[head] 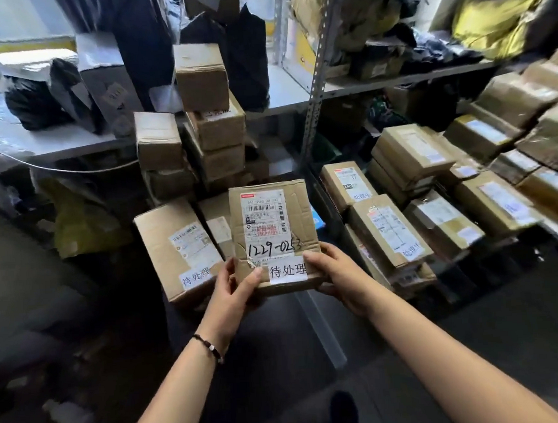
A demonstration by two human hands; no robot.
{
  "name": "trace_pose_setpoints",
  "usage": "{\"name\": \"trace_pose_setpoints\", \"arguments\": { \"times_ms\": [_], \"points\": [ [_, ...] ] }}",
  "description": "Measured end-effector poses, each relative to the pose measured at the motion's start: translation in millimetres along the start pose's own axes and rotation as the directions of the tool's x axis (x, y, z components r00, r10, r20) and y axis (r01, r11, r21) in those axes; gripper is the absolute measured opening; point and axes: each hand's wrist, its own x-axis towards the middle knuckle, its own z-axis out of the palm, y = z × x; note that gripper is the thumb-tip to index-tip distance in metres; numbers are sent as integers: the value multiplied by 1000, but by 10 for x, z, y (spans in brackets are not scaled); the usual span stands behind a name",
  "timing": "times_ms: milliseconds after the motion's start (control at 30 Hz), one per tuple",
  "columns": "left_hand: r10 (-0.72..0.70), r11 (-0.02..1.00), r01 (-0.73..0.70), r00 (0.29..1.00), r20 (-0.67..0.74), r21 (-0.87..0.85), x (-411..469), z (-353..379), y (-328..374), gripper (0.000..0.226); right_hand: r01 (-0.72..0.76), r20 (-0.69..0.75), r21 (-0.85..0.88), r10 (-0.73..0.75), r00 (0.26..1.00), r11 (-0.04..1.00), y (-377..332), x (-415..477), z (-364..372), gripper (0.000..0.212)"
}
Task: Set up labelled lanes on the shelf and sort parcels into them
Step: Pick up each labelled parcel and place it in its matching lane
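Parcel up, and we're mid-sort!
We grip the labelled parcel [274, 237] with left hand [235, 287] and right hand [335, 275], thumbs pinching its near edge; next, we'd say, find its matching shelf [283, 90] lane.

Dark floor [475, 346]. A whitish bottle [66, 414] lies on it at lower left, blurred. A thin pale cable [82, 171] sags in a shallow curve at left, mid-height. A crumpled yellow-green bag [85, 223] sits just below the cable. Bright window band [14, 18] at top left. A small blue item [317, 223] at centre is mostly hidden, can't ID.
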Motion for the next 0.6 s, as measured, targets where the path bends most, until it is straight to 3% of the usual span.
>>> {"name": "trace_pose_setpoints", "arguments": {
  "times_ms": [100,200,367,500,600],
  "points": [
    [-8,994,9,1000,-9,108,-16,326,-174,101,-47,-26,27,48,999,999,98,-1,-396,36],
    [-51,984,53,999,-17,170,-13,670,-310,105,-63,-23,40,64,998,997,191,28,-767,37],
    [-109,961,119,993,-51,251,31,1109,-544,84,-136,-15,71,137,990,988,415,129,-1305,54],
    [-143,946,188,973,-180,264,78,1278,-732,46,-212,-43,5,212,976,977,644,248,-1620,67],
    [-184,935,253,945,-271,248,31,1303,-822,34,-273,-42,-52,271,962,961,794,328,-1705,70]
  ]
}}
